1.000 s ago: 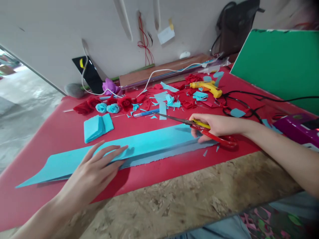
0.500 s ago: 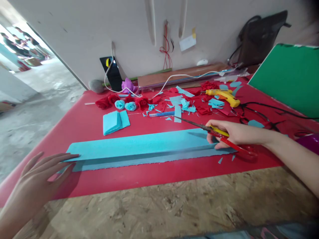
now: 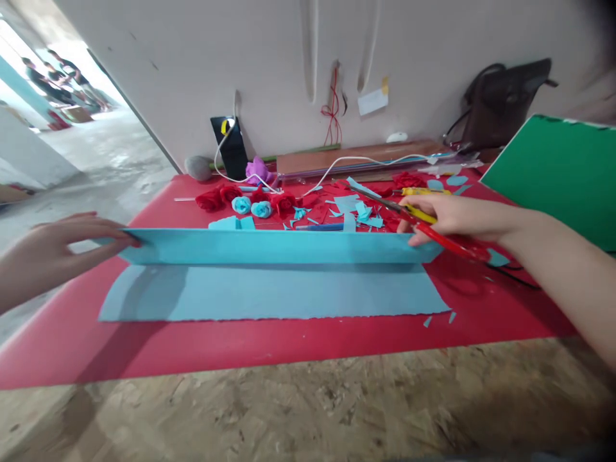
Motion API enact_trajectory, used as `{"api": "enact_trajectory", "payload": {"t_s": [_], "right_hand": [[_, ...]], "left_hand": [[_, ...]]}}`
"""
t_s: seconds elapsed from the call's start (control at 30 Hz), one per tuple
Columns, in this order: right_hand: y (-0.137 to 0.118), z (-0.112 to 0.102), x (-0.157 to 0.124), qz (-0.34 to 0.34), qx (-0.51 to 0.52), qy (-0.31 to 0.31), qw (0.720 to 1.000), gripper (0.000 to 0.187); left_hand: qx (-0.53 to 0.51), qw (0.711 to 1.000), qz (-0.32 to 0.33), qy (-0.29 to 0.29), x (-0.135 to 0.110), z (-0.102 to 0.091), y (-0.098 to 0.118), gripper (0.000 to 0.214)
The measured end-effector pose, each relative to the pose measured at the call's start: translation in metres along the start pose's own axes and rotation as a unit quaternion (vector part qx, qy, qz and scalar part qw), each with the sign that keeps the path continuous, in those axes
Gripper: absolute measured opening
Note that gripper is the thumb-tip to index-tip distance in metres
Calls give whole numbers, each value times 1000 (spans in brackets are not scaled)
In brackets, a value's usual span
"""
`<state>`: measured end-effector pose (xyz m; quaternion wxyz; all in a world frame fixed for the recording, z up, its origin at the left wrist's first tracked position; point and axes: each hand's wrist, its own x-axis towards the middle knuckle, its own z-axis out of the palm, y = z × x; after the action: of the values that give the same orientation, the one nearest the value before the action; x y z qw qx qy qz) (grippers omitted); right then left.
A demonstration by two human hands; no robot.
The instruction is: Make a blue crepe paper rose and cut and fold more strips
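Observation:
A long strip of light blue crepe paper (image 3: 269, 292) lies folded lengthwise, its upper layer lifted off the lower one. My left hand (image 3: 77, 247) pinches the left end of that raised layer between thumb and fingers. At the other end, my right hand (image 3: 447, 215) grips the paper with its fingertips. The same hand also holds scissors (image 3: 421, 226) with red and yellow handles, blades pointing up and left over the scraps. The lower layer rests on the red table cover (image 3: 240, 356), its near edge slightly wavy.
Behind the paper are red paper roses (image 3: 209, 200), small blue paper roses (image 3: 261, 209), cut scraps (image 3: 346, 204) and a partly hidden yellow glue gun (image 3: 418, 190). A phone (image 3: 231, 147) leans on the wall. A green board (image 3: 558, 183) stands right. People (image 3: 48, 80) are far left.
Both hands have raised the upper layer of the blue paper away from the lower layer, which now shows more. The left hand has moved up. The scissors stay in the right hand.

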<state>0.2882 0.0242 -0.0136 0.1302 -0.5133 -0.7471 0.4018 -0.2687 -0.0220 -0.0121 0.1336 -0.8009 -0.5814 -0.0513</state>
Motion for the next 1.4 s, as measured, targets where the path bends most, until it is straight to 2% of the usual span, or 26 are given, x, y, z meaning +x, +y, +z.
{"api": "enact_trajectory", "payload": {"t_s": [0.03, 0.1, 0.13, 0.2, 0.27, 0.3, 0.33, 0.43, 0.53, 0.67, 0.77, 0.9, 1.07, 1.23, 1.4], "right_hand": [[-1, -3, 9, -4, 5, 0, 1000, 42], [-2, -9, 27, -8, 17, -11, 1000, 39], [-1, -11, 35, -6, 19, -11, 1000, 38], [0, -15, 49, 2, 14, -12, 1000, 35], [1, -18, 61, -1, 5, -22, 1000, 33], [2, -19, 65, -4, 1, -30, 1000, 32], [3, -20, 69, -5, -4, -38, 999, 33], [5, -18, 77, 4, -33, -55, 998, 35], [9, -14, 81, -3, -67, -63, 996, 39], [12, -7, 81, -42, -104, -64, 992, 38], [12, -2, 78, -58, -125, -60, 989, 33], [11, 3, 77, -76, -138, -45, 986, 27], [12, 9, 77, -97, -134, -42, 985, 26], [17, 14, 79, -121, -116, -40, 985, 33], [16, 20, 78, -141, -78, -55, 985, 36]], "left_hand": [[-4, 1000, 21, 6, 13, 0, 5, 63], [26, 995, 57, 71, 34, 4, 28, 52], [12, 991, 81, 103, 40, 7, 45, 43], [-13, 985, 127, 117, 44, 15, 88, 29], [-93, 969, 211, 83, 40, 23, 133, 22], [-123, 958, 250, 64, 37, 27, 154, 24], [-134, 951, 279, 21, 33, 30, 172, 30], [-140, 941, 300, -65, 25, 35, 206, 53], [-145, 943, 287, -89, 24, 35, 216, 64], [-134, 945, 288, -76, 27, 35, 213, 67], [-120, 940, 317, -29, 29, 36, 212, 54], [-121, 919, 373, 49, 31, 34, 217, 31], [-162, 905, 391, 45, 33, 31, 229, 21], [-156, 903, 393, 75, 33, 28, 234, 21], [-176, 921, 337, 81, 35, 6, 232, 17]]}}
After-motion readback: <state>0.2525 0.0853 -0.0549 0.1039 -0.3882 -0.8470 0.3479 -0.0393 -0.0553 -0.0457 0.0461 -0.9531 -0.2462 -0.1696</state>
